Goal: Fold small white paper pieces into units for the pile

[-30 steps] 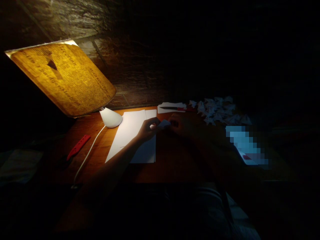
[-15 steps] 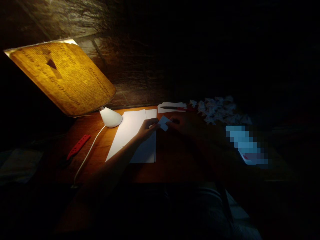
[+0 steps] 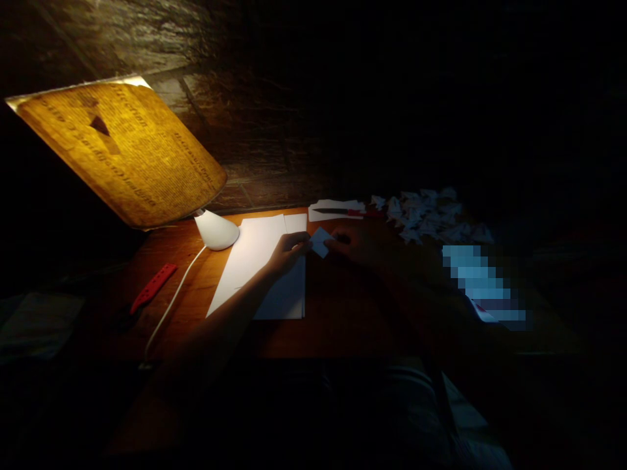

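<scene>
Between my two hands is a small white paper square [image 3: 319,242], tilted and pinched at its edges. My left hand [image 3: 290,253] grips it from the left, above a stack of white paper sheets [image 3: 259,267]. My right hand [image 3: 353,245], deep in shadow, holds its right corner. Nearer the back edge, a craft knife with a red handle [image 3: 337,211] rests on white paper scraps [image 3: 336,209]. Beyond my right hand lies a heap of small folded white paper pieces [image 3: 421,215].
A white lamp base [image 3: 216,232] with a paper-covered, printed shade [image 3: 122,150] stands at the left of the wooden table [image 3: 343,326]. Its white cable [image 3: 171,313] runs forward past a red serrated strip [image 3: 153,288]. A pixelated bright device [image 3: 482,284] lies at the right.
The small paper has turned from a flatter, crumpled-looking shape to a tilted square showing more of its face. My hands have shifted slightly around it and still hold it.
</scene>
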`<control>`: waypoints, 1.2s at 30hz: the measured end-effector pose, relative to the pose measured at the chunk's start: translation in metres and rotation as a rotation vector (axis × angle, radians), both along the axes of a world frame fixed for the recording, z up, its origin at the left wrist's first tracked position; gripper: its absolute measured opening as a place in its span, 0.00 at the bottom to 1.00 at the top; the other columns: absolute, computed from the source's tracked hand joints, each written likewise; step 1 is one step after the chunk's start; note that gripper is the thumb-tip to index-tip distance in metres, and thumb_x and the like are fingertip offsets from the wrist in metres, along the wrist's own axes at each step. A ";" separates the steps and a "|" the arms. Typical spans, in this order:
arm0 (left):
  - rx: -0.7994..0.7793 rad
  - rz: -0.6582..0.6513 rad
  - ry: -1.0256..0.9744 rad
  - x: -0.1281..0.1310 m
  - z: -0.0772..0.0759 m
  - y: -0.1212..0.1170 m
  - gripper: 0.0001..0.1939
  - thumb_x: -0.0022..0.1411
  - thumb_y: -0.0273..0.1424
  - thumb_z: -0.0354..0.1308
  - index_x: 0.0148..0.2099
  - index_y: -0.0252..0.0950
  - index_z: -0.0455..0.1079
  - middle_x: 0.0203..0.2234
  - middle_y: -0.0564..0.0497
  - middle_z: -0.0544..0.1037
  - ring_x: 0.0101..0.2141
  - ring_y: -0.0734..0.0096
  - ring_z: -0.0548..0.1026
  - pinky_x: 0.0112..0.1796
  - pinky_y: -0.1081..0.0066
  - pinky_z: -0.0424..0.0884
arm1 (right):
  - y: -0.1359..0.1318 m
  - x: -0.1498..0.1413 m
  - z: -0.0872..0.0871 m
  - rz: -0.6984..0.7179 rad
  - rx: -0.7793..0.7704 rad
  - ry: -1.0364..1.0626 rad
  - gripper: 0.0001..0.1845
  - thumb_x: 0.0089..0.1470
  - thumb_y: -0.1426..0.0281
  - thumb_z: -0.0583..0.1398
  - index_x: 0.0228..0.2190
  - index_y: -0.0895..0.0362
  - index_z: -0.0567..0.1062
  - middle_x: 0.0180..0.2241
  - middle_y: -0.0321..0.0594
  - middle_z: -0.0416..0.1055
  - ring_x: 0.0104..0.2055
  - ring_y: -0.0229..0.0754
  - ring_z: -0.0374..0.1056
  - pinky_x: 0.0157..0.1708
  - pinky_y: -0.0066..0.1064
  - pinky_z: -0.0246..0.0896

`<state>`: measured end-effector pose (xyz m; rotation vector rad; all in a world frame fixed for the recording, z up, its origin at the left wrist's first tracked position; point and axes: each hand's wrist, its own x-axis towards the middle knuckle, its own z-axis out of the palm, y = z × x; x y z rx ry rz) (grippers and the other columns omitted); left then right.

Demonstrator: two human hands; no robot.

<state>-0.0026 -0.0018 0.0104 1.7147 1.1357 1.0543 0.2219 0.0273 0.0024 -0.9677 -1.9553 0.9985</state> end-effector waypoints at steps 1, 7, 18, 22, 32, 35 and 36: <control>-0.011 0.002 -0.004 0.000 0.001 0.000 0.20 0.56 0.46 0.63 0.25 0.37 0.63 0.20 0.55 0.63 0.26 0.72 0.61 0.29 0.70 0.56 | 0.000 0.000 0.000 -0.002 -0.004 -0.008 0.15 0.58 0.57 0.63 0.29 0.55 0.76 0.30 0.39 0.75 0.33 0.43 0.67 0.34 0.34 0.59; -0.086 0.018 -0.062 0.002 0.004 -0.003 0.16 0.53 0.42 0.63 0.24 0.35 0.67 0.20 0.54 0.65 0.25 0.72 0.63 0.30 0.70 0.57 | -0.001 0.000 0.003 -0.006 -0.015 -0.030 0.13 0.57 0.58 0.65 0.31 0.55 0.77 0.32 0.40 0.77 0.35 0.44 0.68 0.35 0.34 0.60; -0.122 0.063 -0.083 0.001 0.003 -0.001 0.15 0.48 0.41 0.66 0.23 0.34 0.73 0.19 0.52 0.70 0.26 0.71 0.66 0.30 0.70 0.60 | 0.001 0.002 0.003 -0.012 0.003 -0.059 0.11 0.57 0.60 0.65 0.29 0.55 0.78 0.33 0.40 0.78 0.35 0.44 0.70 0.36 0.35 0.62; -0.102 0.069 -0.072 0.000 0.000 -0.001 0.16 0.49 0.42 0.66 0.23 0.34 0.73 0.19 0.53 0.70 0.25 0.71 0.66 0.30 0.70 0.60 | 0.001 0.001 0.003 -0.007 -0.007 -0.057 0.12 0.57 0.60 0.65 0.30 0.55 0.78 0.32 0.40 0.78 0.35 0.44 0.70 0.36 0.35 0.62; 0.035 0.077 0.003 -0.003 -0.011 0.007 0.25 0.58 0.52 0.67 0.28 0.36 0.69 0.20 0.53 0.69 0.25 0.72 0.66 0.28 0.72 0.59 | 0.000 0.000 -0.003 0.008 0.009 -0.011 0.14 0.58 0.57 0.64 0.30 0.55 0.77 0.32 0.40 0.77 0.35 0.45 0.69 0.37 0.36 0.62; 0.048 0.086 -0.003 -0.003 -0.012 0.008 0.26 0.59 0.55 0.66 0.30 0.36 0.70 0.22 0.53 0.71 0.26 0.72 0.67 0.28 0.72 0.60 | 0.000 0.000 -0.004 -0.001 -0.016 -0.010 0.13 0.58 0.58 0.64 0.30 0.55 0.78 0.32 0.39 0.77 0.36 0.45 0.69 0.37 0.35 0.62; 0.047 0.086 0.005 -0.003 -0.012 0.007 0.27 0.59 0.56 0.66 0.31 0.36 0.70 0.22 0.53 0.71 0.26 0.72 0.67 0.28 0.72 0.60 | 0.000 0.000 -0.004 -0.002 -0.021 -0.007 0.13 0.58 0.58 0.64 0.30 0.55 0.78 0.32 0.40 0.77 0.35 0.45 0.70 0.37 0.35 0.62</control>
